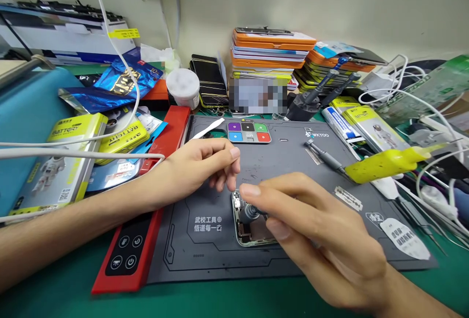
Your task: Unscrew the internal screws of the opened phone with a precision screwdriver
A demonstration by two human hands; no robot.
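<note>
An opened phone (240,235) lies on the dark grey work mat (205,254), its inner parts exposed. Over its upper left portion, my right hand (322,240) is closed with a grey screwdriver (249,213) at its fingertips. The fingers hide much of the phone's right side, and the driver's tip cannot be made out clearly. Just beyond the phone's top left corner, my left hand (208,161) hovers over the mat with curled fingers, thumb pressed to the index finger. What it holds, if anything, is hidden.
A multicoloured screw tray (249,132) and a white spudger (208,128) lie behind my left hand. On the right are another screwdriver (324,156), a yellow bottle (384,165) and a razor blade (348,198). A red control bar (124,284) edges the mat; battery boxes (62,161) and cables crowd the left.
</note>
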